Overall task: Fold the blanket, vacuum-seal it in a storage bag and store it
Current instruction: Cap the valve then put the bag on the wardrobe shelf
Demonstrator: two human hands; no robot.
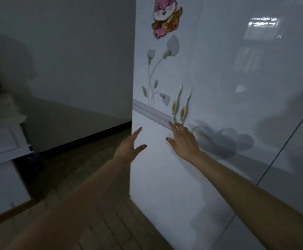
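Neither the blanket nor the storage bag is seen anywhere in view, so their whereabouts cannot be told. What is faced is a tall, glossy white wardrobe door [210, 98], smooth enough to carry reflections and shadows, and the storing step is judged to be in hand. The right hand [182, 141] is laid against the panel with fingers straight and spread, nothing gripped, its fingertips just below a pair of slim gold-and-white handles [180, 103]. The left hand [129, 145] is held at the door's left edge, fingers straight and apart, also empty. A handle would next have to be curled round, or the edge caught, and the door drawn open.

A raised grey band [150, 112] is run across the panel, with pale flower decals [158, 69] above it and a pink rabbit sticker [166, 17] higher still. To the left, a wood-patterned floor [85, 166], a plain grey wall [71, 51] and a white cabinet [1, 141] are seen.
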